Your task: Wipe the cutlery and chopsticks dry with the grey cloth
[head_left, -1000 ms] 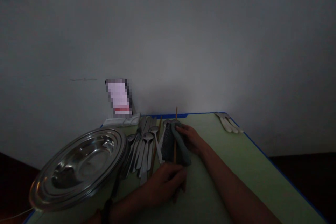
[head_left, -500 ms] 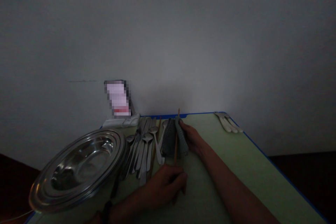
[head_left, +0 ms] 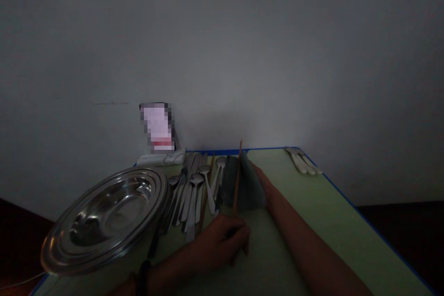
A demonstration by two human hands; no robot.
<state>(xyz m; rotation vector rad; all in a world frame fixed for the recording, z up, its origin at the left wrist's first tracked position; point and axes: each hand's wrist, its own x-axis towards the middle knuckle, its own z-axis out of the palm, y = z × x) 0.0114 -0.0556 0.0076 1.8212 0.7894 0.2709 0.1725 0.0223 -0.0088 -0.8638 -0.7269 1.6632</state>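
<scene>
My left hand (head_left: 225, 240) grips the near end of a wooden chopstick (head_left: 237, 180), its fingers curled round it. The chopstick slants up and away from me. My right hand (head_left: 262, 176) is behind a grey-green cloth (head_left: 252, 187) and holds it, with most of its fingers hidden. Folded open on both sides of the chopstick, the cloth has a dark dotted edge on its left part. Just left of the cloth lie several metal spoons (head_left: 196, 180) and knives, with another chopstick (head_left: 203, 208) among them.
A large steel basin (head_left: 104, 259) stands at the left. Behind it a phone (head_left: 159, 125) leans on the wall above a white object (head_left: 161, 159). Several pale-handled utensils (head_left: 305, 164) lie at the far right corner. The green table (head_left: 333, 222) has a blue edge.
My right hand has shifted slightly right, and the cloth has opened away from the chopstick. My left hand keeps its grip. The view has moved a little.
</scene>
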